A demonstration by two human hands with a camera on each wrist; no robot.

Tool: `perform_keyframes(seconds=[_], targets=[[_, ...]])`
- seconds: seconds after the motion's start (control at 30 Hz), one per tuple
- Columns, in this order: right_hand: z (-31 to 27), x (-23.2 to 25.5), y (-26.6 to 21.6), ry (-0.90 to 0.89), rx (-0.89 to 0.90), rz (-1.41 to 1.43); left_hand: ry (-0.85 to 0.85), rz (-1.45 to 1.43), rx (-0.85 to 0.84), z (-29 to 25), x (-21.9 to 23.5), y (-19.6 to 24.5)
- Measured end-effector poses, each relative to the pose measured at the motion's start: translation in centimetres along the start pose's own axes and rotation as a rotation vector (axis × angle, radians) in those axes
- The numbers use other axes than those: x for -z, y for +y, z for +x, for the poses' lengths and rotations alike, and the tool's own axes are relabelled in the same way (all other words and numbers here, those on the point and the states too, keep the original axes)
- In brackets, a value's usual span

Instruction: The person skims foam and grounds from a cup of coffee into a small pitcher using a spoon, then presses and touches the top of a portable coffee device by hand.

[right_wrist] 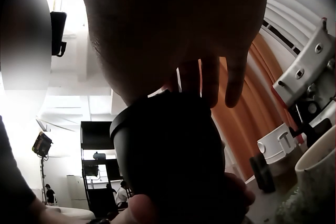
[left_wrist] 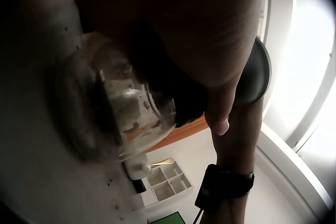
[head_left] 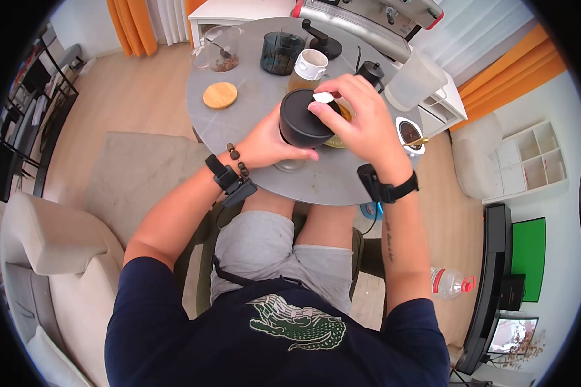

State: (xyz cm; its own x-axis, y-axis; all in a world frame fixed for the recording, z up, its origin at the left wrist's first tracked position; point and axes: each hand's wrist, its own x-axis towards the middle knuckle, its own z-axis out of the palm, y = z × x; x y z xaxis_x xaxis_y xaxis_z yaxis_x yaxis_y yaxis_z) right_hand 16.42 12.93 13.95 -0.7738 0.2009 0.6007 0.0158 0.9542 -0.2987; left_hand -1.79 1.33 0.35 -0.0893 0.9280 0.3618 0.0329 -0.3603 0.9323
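Above the near part of the round table, my left hand [head_left: 268,140] grips a black cylindrical container [head_left: 301,126] around its side. Below that hand a clear glass vessel [left_wrist: 139,111] shows in the left wrist view, with dark specks on it. My right hand [head_left: 360,116] is over the container's top, thumb and fingers pinching a small white piece [head_left: 323,98]. In the right wrist view the container [right_wrist: 168,155] is dark against the light, and that hand's palm hides most of its top. Behind the right hand, a yellowish glass thing [head_left: 343,122] is partly hidden.
On the grey table [head_left: 239,135] are a round wooden lid [head_left: 220,95], a clear pitcher [head_left: 223,53] with brown bits and a spoon, a dark tinted container [head_left: 282,53], a white cup [head_left: 310,64] and a white dish [head_left: 410,137] of dark grounds. A large translucent jug [head_left: 414,80] stands right.
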Motion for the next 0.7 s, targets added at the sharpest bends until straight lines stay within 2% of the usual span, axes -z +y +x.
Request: perform_keyframes(seconds=[0.03, 0.1, 0.17, 0.27, 0.4, 0.53, 0.6, 0.63, 0.7], targets=[[0.3, 0.5, 0.1, -0.003, -0.006, 0.002, -0.001, -0.004, 0.005, 0.1, 0.1, -0.1], [1.0, 1.2, 0.2, -0.086, 0.12, -0.132, -0.029, -0.022, 0.004, 0.1, 0.1, -0.3], [1.4, 1.5, 0.0, -0.114, 0.118, -0.148, -0.03, -0.008, 0.0, 0.0, 0.0, 0.1], [1.9, 1.7, 0.1, -0.189, 0.211, -0.224, -0.03, 0.024, 0.017, 0.1, 0.1, 0.1], [2.0, 1.8, 0.0, -0.242, 0.177, -0.301, -0.024, 0.043, 0.024, 0.0, 0.1, 0.0], [1.3, 1.0, -0.2, -0.177, 0.155, -0.275, -0.014, 0.069, 0.018, 0.1, -0.2, 0.3], [1.1, 0.0, 0.0, -0.056, 0.105, -0.386, 0.048, -0.073, 0.042, 0.1, -0.6, 0.9], [1.0, 0.0, -0.3, -0.053, 0.092, -0.385, 0.039, -0.072, 0.051, 0.2, -0.7, 0.9], [0.7, 0.2, -1.2, -0.004, 0.029, -0.384, 0.029, 0.054, 0.005, 0.4, -0.7, 0.6]])
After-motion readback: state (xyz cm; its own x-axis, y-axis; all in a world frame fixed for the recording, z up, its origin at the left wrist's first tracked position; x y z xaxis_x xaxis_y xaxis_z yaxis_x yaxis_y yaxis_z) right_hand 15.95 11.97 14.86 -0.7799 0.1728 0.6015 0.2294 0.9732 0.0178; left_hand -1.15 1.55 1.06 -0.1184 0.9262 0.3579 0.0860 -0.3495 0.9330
